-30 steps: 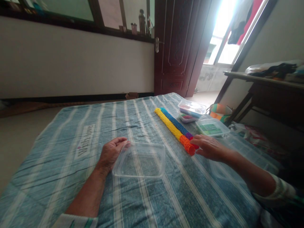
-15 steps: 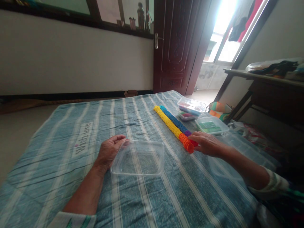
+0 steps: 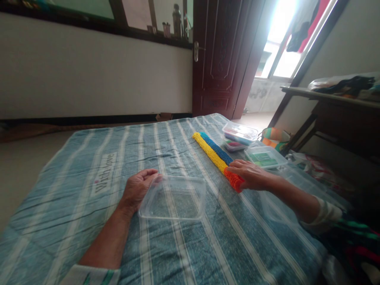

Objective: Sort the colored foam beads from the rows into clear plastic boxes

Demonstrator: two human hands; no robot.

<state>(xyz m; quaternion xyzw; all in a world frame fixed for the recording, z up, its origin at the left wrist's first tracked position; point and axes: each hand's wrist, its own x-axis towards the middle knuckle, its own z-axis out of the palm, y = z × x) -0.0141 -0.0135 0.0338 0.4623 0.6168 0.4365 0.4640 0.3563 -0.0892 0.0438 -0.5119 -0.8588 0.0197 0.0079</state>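
Observation:
A clear plastic container [image 3: 173, 200] rests on the striped cloth, with nothing visible inside. At its left edge is my left hand [image 3: 138, 188], fingers closed on the rim. Two long rows of stacked, ridged small pieces lie side by side: a yellow row [image 3: 209, 152] ending in an orange section [image 3: 233, 179], and a blue row [image 3: 218, 150] beside it. My right hand [image 3: 251, 174] reaches over the near end, its fingers curled onto the orange section. It covers the near end of the blue row; the fingertips are partly hidden.
Lidded clear boxes [image 3: 240, 132] are stacked at the back right, near a box with green contents [image 3: 265, 157]. A large clear compartment tray [image 3: 308, 186] lies under my right forearm. Beyond stand a dark red door [image 3: 215, 71] and a wooden table [image 3: 332, 97].
My right hand has shifted left and over the near end of the rows, now covering the red and purple parts. My left hand and the container have stayed put.

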